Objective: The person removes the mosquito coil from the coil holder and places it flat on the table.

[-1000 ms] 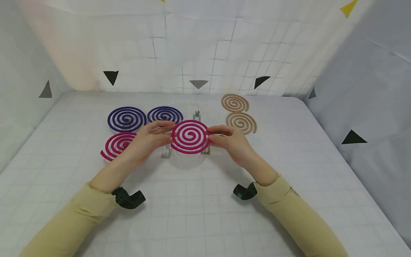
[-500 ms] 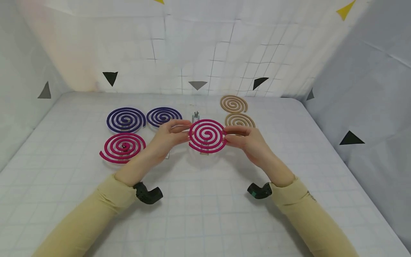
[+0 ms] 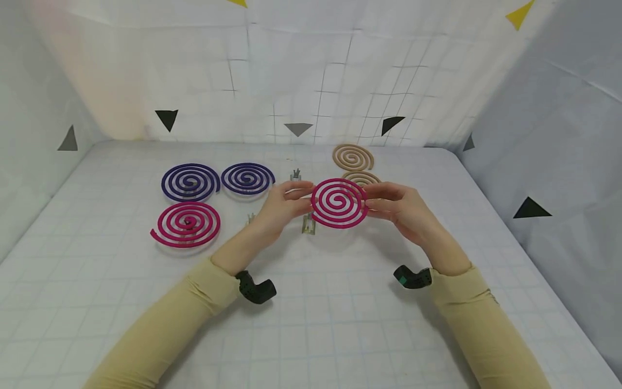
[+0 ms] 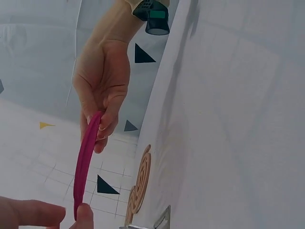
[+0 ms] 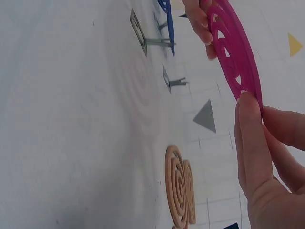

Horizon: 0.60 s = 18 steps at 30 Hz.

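A pink mosquito coil (image 3: pixel 338 200) is held raised and nearly flat over the table by both hands. My left hand (image 3: pixel 278 213) pinches its left rim, and my right hand (image 3: pixel 407 215) pinches the right rim. Seen edge-on in the left wrist view, the coil (image 4: pixel 86 162) spans between the two hands. In the right wrist view, fingers (image 5: pixel 252 129) and thumb grip its lower edge. Small metal coil stands (image 3: pixel 308 225) stand on the table near my left hand; one more stand (image 3: pixel 296 175) is farther back, and another is partly hidden by that hand.
On the left, two dark blue coils (image 3: pixel 190 182) and another pink coil (image 3: pixel 188 222) sit above the white gridded table (image 3: pixel 311 335). Two tan coils (image 3: pixel 353 157) lie behind my right hand, one partly covered. White cloth walls enclose the back and sides.
Both hands have carried the pink coil to the right, away from the blue coils. The other pink coil and a metal stand have come out from behind the left arm and held coil.
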Tool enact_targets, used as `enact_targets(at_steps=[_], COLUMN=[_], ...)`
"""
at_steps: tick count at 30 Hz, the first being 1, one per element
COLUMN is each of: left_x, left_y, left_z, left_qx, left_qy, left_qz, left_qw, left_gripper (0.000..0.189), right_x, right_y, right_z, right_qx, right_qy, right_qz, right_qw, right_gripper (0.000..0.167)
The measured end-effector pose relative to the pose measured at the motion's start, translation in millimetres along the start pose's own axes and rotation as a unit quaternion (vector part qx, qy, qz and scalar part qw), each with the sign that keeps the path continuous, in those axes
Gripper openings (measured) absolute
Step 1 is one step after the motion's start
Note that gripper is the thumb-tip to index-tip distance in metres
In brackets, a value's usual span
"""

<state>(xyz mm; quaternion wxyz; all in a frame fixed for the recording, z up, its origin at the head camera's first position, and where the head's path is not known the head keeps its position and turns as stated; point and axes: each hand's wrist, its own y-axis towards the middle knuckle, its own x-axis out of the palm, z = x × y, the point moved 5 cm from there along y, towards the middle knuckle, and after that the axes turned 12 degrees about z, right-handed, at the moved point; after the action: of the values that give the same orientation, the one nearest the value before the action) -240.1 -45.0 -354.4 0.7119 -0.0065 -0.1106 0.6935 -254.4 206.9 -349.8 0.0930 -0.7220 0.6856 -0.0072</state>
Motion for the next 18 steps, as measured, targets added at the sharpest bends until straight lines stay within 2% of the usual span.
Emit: enact_targets(at_steps=[5,12,18], left_x=[11.9,28.5,44.7], left_y=[4.6,16.2,23.8], left_z=[-0.1,-5.3,-9.0], left_qx=[-0.002,-0.011,-0.023], left_qy=[-0.017,-0.016,-0.03], left_qz=[0.007,0.026,0.032], left_qw=[0.9998,0.9995,0.9988], left_gripper=[0.042,0.04,0.038], right_x=[-11,-27,-44], right_y=[5.0,10.4,15.0], right_z=[4,8,7], right_qx=[0.005,0.001,0.013], right_qy=[0.009,0.021,0.012], right_qz=[0.0,0.008,0.031], right_qw=[0.9999,0.9997,0.9994], right_gripper=[0.047,0.047,0.052])
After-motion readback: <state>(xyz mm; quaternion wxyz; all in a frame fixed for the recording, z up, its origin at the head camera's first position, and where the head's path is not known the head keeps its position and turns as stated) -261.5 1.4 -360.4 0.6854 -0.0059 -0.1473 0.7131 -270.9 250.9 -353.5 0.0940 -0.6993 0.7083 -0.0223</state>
